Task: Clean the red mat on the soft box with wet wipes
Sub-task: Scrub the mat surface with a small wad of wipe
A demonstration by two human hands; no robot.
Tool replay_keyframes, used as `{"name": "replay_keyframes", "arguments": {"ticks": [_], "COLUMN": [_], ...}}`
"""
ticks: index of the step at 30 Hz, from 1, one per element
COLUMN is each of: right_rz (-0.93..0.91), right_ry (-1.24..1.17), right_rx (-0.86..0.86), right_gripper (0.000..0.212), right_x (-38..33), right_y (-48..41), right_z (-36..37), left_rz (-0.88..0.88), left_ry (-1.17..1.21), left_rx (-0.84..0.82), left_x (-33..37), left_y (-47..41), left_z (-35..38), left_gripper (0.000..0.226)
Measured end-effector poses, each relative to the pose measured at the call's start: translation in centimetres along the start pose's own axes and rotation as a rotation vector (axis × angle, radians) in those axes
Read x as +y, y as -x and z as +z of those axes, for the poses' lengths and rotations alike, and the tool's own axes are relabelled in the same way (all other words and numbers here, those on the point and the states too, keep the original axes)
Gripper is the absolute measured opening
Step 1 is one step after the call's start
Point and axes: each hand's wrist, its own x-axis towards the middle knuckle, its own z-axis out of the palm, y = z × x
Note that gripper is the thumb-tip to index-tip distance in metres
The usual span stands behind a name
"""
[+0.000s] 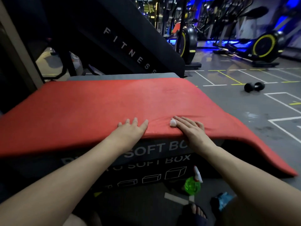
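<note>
A red mat (101,101) covers the top of a dark soft box (146,162) printed "SOFT BOX"; its right end droops over the box's side to the floor. My left hand (132,129) lies flat on the mat near the front edge, fingers straight. Just to its right, my right hand (190,129) presses flat on the mat with a small white wet wipe (173,123) under its fingers; only a bunched corner of the wipe shows.
A green spray bottle (193,185) and a blue packet (225,199) lie on the floor by my sandalled feet. A black dumbbell (254,86) rests on the lined floor to the right. A black "FITNESS" panel (130,51) and exercise bikes stand behind.
</note>
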Motion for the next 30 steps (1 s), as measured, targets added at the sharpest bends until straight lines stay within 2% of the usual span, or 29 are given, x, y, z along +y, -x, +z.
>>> {"name": "replay_keyframes", "arguments": {"ticks": [3,6,10,13,16,18,20,24,25,27,30], "right_rz": [-0.018,-0.049,-0.115,-0.142,-0.165,-0.173,-0.162,-0.156,-0.143,-0.117,-0.139], "right_ry": [-0.047,-0.147,-0.212,-0.245,-0.271,-0.242,-0.173,0.027,0.016,-0.032,-0.022], "right_rx": [0.044,0.08,0.033,-0.015,-0.108,-0.238,-0.358,-0.487,-0.498,-0.464,-0.29], "right_gripper": [0.088,0.08,0.071,0.072,0.072,0.072,0.074,0.088,0.086,0.069,0.04], "right_x": [-0.7,-2.1,-4.3,-5.5,-6.2,-6.4,-6.6,-8.3,-8.6,-8.7,-7.6], "right_y": [-0.8,-2.3,-4.6,-5.8,-6.5,-6.8,-6.8,-6.2,-6.0,-5.6,-5.4], "right_z": [0.7,1.2,2.0,2.4,1.9,0.9,0.2,0.3,0.4,0.5,0.6], "left_rz": [-0.014,-0.039,-0.098,-0.125,-0.135,-0.133,-0.122,-0.109,-0.093,-0.044,-0.027], "left_ry": [-0.048,-0.096,-0.145,-0.176,-0.205,-0.211,-0.209,-0.214,-0.206,-0.191,-0.065], "left_rx": [0.04,0.061,0.018,0.007,-0.018,-0.049,-0.076,-0.088,-0.06,0.042,0.08], "left_x": [-1.0,-2.4,-4.5,-5.9,-6.7,-6.7,-6.5,-6.5,-6.9,-7.9,-8.3], "left_y": [1.0,2.3,3.8,4.7,5.3,5.5,5.4,5.2,5.1,5.0,4.8], "left_z": [-0.3,-0.5,0.0,0.7,1.5,2.2,3.4,5.3,5.3,5.0,4.2], "left_gripper": [0.091,0.089,0.093,0.1,0.1,0.101,0.099,0.094,0.094,0.097,0.099]}}
